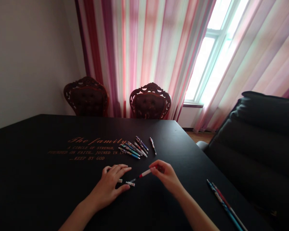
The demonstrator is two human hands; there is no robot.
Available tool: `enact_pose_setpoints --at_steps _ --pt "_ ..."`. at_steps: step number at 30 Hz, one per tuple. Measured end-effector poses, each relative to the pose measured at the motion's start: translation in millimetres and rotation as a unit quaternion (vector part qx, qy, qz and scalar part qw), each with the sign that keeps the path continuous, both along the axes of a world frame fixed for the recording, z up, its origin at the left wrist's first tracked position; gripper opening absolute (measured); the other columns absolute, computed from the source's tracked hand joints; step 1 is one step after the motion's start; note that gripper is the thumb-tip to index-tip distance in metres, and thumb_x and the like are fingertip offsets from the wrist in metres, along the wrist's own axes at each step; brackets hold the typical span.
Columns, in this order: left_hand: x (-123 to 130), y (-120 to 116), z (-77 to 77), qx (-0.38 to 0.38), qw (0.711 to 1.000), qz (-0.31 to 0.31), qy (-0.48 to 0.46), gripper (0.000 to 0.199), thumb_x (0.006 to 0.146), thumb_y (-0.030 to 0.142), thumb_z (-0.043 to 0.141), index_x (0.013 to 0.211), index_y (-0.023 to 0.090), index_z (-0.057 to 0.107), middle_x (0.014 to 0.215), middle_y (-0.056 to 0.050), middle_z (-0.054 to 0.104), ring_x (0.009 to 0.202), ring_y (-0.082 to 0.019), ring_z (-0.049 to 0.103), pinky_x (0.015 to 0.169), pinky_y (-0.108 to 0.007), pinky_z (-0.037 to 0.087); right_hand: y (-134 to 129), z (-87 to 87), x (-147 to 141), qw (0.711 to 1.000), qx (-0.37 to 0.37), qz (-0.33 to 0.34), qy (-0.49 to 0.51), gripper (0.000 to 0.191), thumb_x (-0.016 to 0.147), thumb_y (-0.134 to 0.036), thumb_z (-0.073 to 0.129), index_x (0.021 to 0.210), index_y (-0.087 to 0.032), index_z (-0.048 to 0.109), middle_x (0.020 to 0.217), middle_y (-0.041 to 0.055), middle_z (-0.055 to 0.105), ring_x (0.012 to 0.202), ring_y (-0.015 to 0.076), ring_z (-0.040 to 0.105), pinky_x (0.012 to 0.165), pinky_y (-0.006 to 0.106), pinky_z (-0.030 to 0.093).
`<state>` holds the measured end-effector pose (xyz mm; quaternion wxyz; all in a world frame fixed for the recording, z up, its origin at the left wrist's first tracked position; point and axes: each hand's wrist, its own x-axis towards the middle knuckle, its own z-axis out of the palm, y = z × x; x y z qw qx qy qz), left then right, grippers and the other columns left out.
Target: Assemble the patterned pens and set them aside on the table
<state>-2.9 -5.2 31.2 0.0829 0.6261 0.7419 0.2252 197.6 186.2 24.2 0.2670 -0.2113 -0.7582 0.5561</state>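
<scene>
We noted the right hand [165, 176] pinching a white pen [145, 173] with a red band between thumb and fingers, its dark end slanting toward eight o'clock over the black table [38, 179]. The left hand [114, 183] lay palm down, fingers spread, thumb just beside a small white piece [130, 183]; a second white bit [120, 181] showed next to the palm. Whether the pen's end touched the nearer piece, we could not tell. Out from the held pen: at eleven o'clock, a cluster of patterned pens [135, 149] lay side by side, with a lone pen [153, 146] apart from them near twelve. Gold lettering [91, 148] ran across the tabletop at ten. At four, two long slim rods [226, 205], one blue, one red, lay together. Farther off we logged carved chairs [150, 102] at eleven and twelve, striped curtains [144, 48] behind them, a bright window [209, 57] at one, and a black armchair [262, 150] at three.
</scene>
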Motion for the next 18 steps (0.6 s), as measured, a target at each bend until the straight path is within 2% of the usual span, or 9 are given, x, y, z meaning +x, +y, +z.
enact_pose_setpoints --at_steps 3,6,13,18 --pt "9.7 5.1 -3.8 0.012 0.999 -0.031 -0.002 0.028 0.091 0.042 0.059 0.119 0.037 0.059 0.130 0.001 0.058 0.122 -0.023 0.050 0.102 -0.041 0.033 -11.6 -0.2 -4.3 0.999 0.015 0.018 -0.030 0.017 0.080 -0.030 0.067 0.090 -0.017 0.071 0.072 -0.0005 0.059 0.064 0.0133 0.049 0.061 0.026 0.037" --pt "15.1 8.2 -3.9 0.024 0.999 -0.023 -0.008 0.011 0.093 0.033 0.056 0.100 0.030 0.065 0.120 0.000 0.062 0.117 -0.021 0.053 0.098 -0.038 0.038 -13.7 3.6 -3.5 0.999 0.030 0.021 -0.034 0.016 0.077 -0.025 0.067 0.091 -0.018 0.071 0.075 -0.0001 0.061 0.066 0.0137 0.050 0.062 0.026 0.038" --pt "15.2 6.1 1.0 0.034 0.999 -0.010 -0.018 0.007 0.091 0.028 0.057 0.093 0.026 0.063 0.115 -0.002 0.062 0.114 -0.021 0.055 0.097 -0.039 0.039 13.2 22.9 15.0 0.997 0.050 -0.055 0.012 0.014 0.081 -0.030 0.061 0.086 -0.018 0.065 0.073 -0.0003 0.059 0.066 0.0142 0.050 0.061 0.025 0.039" --pt "14.9 5.2 2.0 0.028 1.000 -0.010 -0.009 0.005 0.090 0.027 0.058 0.092 0.027 0.062 0.114 -0.002 0.062 0.114 -0.021 0.055 0.097 -0.040 0.039 14.5 11.9 13.0 0.991 0.102 -0.060 -0.055 0.010 0.076 -0.021 0.058 0.081 -0.018 0.065 0.065 -0.0027 0.057 0.059 0.0121 0.048 0.056 0.023 0.036"
